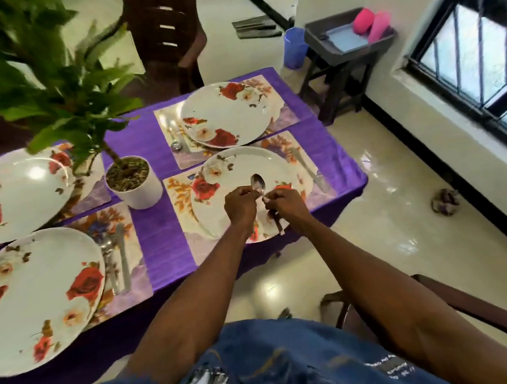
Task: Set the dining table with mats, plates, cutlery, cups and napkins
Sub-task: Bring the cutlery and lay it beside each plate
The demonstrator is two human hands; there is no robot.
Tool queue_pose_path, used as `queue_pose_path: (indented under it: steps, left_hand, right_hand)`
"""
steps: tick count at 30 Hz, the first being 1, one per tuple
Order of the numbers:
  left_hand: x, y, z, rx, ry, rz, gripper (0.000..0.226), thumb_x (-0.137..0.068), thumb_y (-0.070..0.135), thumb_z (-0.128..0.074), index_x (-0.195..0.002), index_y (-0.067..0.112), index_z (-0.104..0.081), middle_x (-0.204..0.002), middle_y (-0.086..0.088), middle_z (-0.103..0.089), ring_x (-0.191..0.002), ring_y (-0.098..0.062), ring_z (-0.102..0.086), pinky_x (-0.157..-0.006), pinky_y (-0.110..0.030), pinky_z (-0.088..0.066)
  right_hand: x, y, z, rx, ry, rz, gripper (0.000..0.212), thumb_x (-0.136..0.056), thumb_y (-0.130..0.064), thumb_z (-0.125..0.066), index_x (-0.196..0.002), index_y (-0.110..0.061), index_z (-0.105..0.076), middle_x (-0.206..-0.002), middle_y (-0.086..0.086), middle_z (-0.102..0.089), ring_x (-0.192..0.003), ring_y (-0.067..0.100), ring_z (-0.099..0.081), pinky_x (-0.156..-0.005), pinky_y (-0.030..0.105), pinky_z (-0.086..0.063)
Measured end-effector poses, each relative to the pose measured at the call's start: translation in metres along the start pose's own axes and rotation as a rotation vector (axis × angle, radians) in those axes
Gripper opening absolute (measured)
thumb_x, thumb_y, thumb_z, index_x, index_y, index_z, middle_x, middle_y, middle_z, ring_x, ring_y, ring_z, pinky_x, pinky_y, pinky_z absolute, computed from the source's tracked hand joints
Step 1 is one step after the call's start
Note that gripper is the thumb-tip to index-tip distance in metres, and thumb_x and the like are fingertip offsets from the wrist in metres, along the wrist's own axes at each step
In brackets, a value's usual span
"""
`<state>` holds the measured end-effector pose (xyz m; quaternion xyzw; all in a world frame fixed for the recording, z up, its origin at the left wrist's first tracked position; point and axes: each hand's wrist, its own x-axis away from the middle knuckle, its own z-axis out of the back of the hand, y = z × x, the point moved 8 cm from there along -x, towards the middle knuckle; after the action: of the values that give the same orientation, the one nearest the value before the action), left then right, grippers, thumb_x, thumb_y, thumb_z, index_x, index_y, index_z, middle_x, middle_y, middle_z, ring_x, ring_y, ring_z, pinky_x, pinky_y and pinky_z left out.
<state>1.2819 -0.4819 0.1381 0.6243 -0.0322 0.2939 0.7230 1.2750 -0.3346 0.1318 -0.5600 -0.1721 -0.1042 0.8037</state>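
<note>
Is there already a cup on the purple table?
No, the purple table holds plates, mats, cutlery and a potted plant; the only cup is off it.

We note purple tablecloth (157,244) under all settings. Plates white with red and cream roses, brown leaves: near plate at our 12 (230,194), far plate at 1 (224,114), two more at 9 to 10 (30,299) (15,193). Mats (180,197) lilac-white with orange-brown floral print. Spoon (257,185) silver. At our 11, white pot (134,186), green leaves (44,83). At our 2, grey tray (352,44), pink items (372,23), pale blue cup (294,48). Our clothing (281,365) blue denim.
</note>
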Motion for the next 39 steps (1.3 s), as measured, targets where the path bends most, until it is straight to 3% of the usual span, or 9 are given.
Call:
queue_pose_path:
  steps: [6,14,19,21,23,27,32,36,39]
  left_hand:
    - [0.001,0.019,-0.042,-0.090,-0.060,-0.037,0.009,-0.085,0.017,-0.070,-0.092,0.013,-0.073,-0.092,-0.004,-0.072,-0.086,-0.025,-0.065,-0.080,-0.041,-0.055]
    - [-0.036,0.029,-0.055,-0.075,0.020,0.001,0.012,-0.091,0.017,-0.063,-0.086,0.009,-0.070,-0.092,-0.012,-0.072,-0.088,-0.028,-0.067,-0.082,-0.039,-0.054]
    - [-0.063,0.038,-0.066,-0.053,0.053,0.044,0.016,-0.091,0.016,-0.062,-0.093,0.005,-0.073,-0.093,-0.012,-0.073,-0.090,-0.031,-0.067,-0.084,-0.042,-0.056]
    - [-0.069,0.042,-0.068,-0.057,0.049,0.039,0.019,-0.092,0.018,-0.060,-0.097,0.004,-0.073,-0.097,-0.012,-0.072,-0.091,-0.029,-0.066,-0.084,-0.041,-0.055]
    - [-0.075,0.043,-0.068,-0.059,0.066,0.047,0.021,-0.093,0.018,-0.060,-0.101,0.004,-0.072,-0.100,-0.011,-0.072,-0.091,-0.027,-0.065,-0.086,-0.040,-0.054]
    - [-0.079,0.041,-0.069,-0.064,0.099,0.070,0.020,-0.094,0.017,-0.059,-0.100,0.003,-0.071,-0.101,-0.012,-0.071,-0.085,-0.023,-0.060,-0.082,-0.037,-0.051]
    - [-0.081,0.043,-0.068,-0.020,0.163,0.093,0.016,-0.091,0.017,-0.061,-0.092,0.005,-0.070,-0.096,-0.014,-0.071,-0.085,-0.028,-0.063,-0.076,-0.035,-0.049]
    - [-0.082,0.043,-0.071,-0.021,0.177,0.095,0.017,-0.091,0.017,-0.060,-0.092,0.004,-0.070,-0.094,-0.014,-0.071,-0.083,-0.026,-0.062,-0.076,-0.035,-0.049]
    - [-0.083,0.044,-0.073,-0.033,0.186,0.083,0.016,-0.090,0.015,-0.060,-0.088,0.004,-0.071,-0.089,-0.012,-0.071,-0.085,-0.030,-0.063,-0.079,-0.039,-0.052]
  right_hand:
    - [-0.020,0.008,0.055,-0.049,0.081,-0.028,0.009,-0.080,-0.003,-0.070,-0.082,-0.010,-0.074,-0.080,0.004,-0.070,-0.070,0.011,-0.062,-0.068,0.027,-0.050]
    - [-0.078,0.019,0.108,-0.028,0.148,-0.138,0.015,-0.081,0.003,-0.066,-0.079,-0.011,-0.071,-0.068,0.003,-0.064,-0.057,0.009,-0.056,-0.049,0.020,-0.044]
    - [-0.111,0.019,0.122,0.080,0.185,-0.153,0.008,-0.080,0.011,-0.059,-0.080,0.013,-0.068,-0.064,0.012,-0.058,-0.045,0.009,-0.049,-0.049,0.026,-0.043]
    - [-0.117,0.021,0.122,0.126,0.199,-0.168,0.008,-0.079,0.012,-0.060,-0.075,0.012,-0.067,-0.062,0.012,-0.056,-0.045,0.010,-0.047,-0.045,0.023,-0.041]
    - [-0.127,0.025,0.115,0.167,0.169,-0.188,0.017,-0.080,0.010,-0.062,-0.066,0.002,-0.067,-0.059,0.011,-0.059,-0.049,0.014,-0.051,-0.044,0.023,-0.043]
    - [-0.139,0.028,0.104,0.306,0.091,-0.151,0.013,-0.083,0.000,-0.062,-0.084,0.008,-0.072,-0.085,0.018,-0.072,-0.081,0.030,-0.067,-0.072,0.039,-0.053]
    - [-0.146,0.029,0.105,0.343,0.056,-0.167,0.018,-0.084,0.001,-0.056,-0.089,0.005,-0.073,-0.088,0.017,-0.072,-0.089,0.028,-0.069,-0.070,0.035,-0.054]
    - [-0.146,0.032,0.106,0.389,0.061,-0.141,0.021,-0.082,0.002,-0.056,-0.085,0.001,-0.077,-0.086,0.014,-0.074,-0.082,0.024,-0.070,-0.054,0.024,-0.045]
    - [-0.149,0.027,0.103,0.428,0.035,-0.112,0.019,-0.086,0.000,-0.057,-0.085,0.001,-0.076,-0.083,0.013,-0.073,-0.080,0.025,-0.068,-0.061,0.026,-0.047]
